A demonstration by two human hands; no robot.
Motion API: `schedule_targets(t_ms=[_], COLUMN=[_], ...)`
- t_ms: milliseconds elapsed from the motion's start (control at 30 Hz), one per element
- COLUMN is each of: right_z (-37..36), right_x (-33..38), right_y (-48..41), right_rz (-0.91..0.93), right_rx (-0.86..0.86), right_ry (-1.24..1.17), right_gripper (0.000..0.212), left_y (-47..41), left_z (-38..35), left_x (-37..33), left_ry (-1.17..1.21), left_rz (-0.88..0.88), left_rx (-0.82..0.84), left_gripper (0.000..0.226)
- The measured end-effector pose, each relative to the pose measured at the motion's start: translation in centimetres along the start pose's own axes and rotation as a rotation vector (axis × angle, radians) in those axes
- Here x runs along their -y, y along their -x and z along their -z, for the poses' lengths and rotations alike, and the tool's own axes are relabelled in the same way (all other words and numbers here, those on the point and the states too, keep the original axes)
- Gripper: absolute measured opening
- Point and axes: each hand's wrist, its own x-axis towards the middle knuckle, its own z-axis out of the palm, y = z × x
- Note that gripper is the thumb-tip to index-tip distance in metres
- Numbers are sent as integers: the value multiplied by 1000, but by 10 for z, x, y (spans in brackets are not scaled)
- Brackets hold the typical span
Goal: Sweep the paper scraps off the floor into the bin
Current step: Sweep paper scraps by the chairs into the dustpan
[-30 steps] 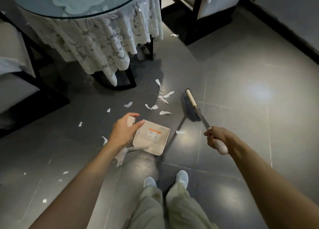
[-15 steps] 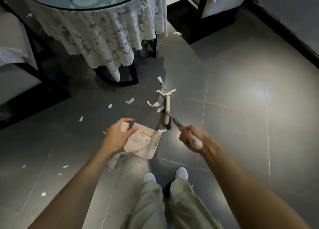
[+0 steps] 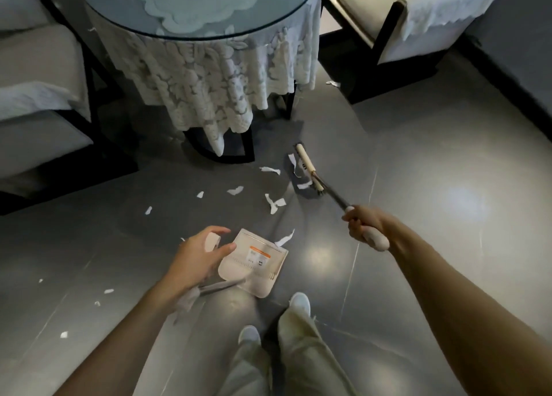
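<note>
My left hand (image 3: 197, 253) grips the white handle of a cream dustpan (image 3: 254, 262), whose pan sits low by the floor in front of my feet. My right hand (image 3: 363, 224) grips the white handle end of a small broom (image 3: 307, 167). The broom's head lies on the dark tiles ahead and to the right, beside several white paper scraps (image 3: 274, 203). One scrap (image 3: 285, 238) lies at the dustpan's far edge. More scraps (image 3: 107, 291) lie scattered on the floor to my left. No bin shows in the view.
A round glass table (image 3: 191, 10) with a lace cloth (image 3: 209, 79) stands straight ahead on a black frame. Chairs with dark frames stand at left (image 3: 38, 97) and at back right (image 3: 418, 22). A dark skirting (image 3: 504, 76) runs along the right wall. My feet (image 3: 298, 301) stand just behind the dustpan.
My right hand has swung the broom from beside the dustpan out and away to the far side of the scraps. The dustpan has stayed about where it was, with one scrap now at its edge.
</note>
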Motion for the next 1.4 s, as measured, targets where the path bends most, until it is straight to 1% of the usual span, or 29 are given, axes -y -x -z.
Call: schedule_targets(t_ms=[33,100,233,300,367,467,533,600,733,833,900,967,1033,1100,1233,1400], right_z=[3,10,21,18,8,-11,-20,-28,-40,-47,-49,-48,-44,-40,-33,-37], right_x=[12,36,76,85,87,80,71,58,24,0,-10,-12,-11,-13,-26,-46], right_y=[-9,-29,-68,-85,-95,-96,-91,-80,-44,-12,12,36,56,69,73,63], right_rz=[31,68,60,49,32,-9,-45,-84,-150,-212,-262,-319,-330,-307,-235,-125], right_rx=[-30,-70,-97,-88,-46,30,34,62,128,178,216,262,272,266,278,291], right_ry=[63,159,315,396,444,543,604,644,712,742,689,541,433,364,264,52], right_gripper=[4,11,14,19,16,5,29,45,51,45,34,19,11,13,28,20], left_y=[-1,-2,-13,-19,-24,-33,-38,-39,-39,-42,-43,-43,-40,-34,-18,5], left_z=[0,-2,-12,-18,-23,-26,-26,-24,-23,-20,-17,-15,-16,-15,-7,7], left_x=[-1,-2,-1,1,0,-5,-5,-6,-11,-12,-8,-5,-4,-3,8,23], left_ry=[34,74,31,28,25,40,23,23,42,49,57,79,71,56,49,65], left_rz=[17,44,60,62,49,39,38,28,6,-10,-4,-16,-36,-50,-56,-52], left_rx=[-1,-3,-87,-123,-142,-143,-131,-118,-102,-134,-141,-125,-109,-97,-115,-126], left_gripper=[21,22,24,24,25,24,24,24,20,21,19,17,17,16,15,17])
